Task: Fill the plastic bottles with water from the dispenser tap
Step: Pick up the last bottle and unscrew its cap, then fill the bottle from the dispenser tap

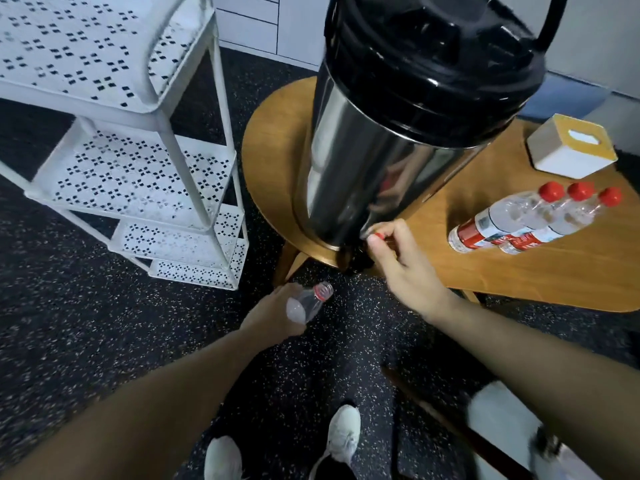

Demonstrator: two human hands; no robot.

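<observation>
The speckled dark floor point(104, 341) lay under everything, and the white perforated shelf rack point(138, 161) stood well off to the left of my left hand point(277, 311). Beyond my right hand point(398, 258) rose the steel dispenser point(363, 150) with its black lid point(433, 57), standing on the wooden surface point(519, 271); its body blocked most of my sight of the tap point(360, 258), which showed only as a dark shape just under my right fingers at the surface's edge. Farther right of that hand, three capped bottles point(519, 220) lay on their sides touching one another, red caps pointing away from me and to the right, long axes slanting up to the right. A small white and yellow box point(571, 147) sat beyond them. My white shoes point(343, 434) showed below both forearms.

My left hand was wrapped around the open bottle point(308, 304), held low over the floor, left of and below the tap and apart from it. Its long axis ran tilted, the uncapped mouth with its red ring pointing up and to the right, toward the tap. My right hand had thumb and fingertip pinched together on a small red cap point(378, 235), close against the foot of the dispenser.
</observation>
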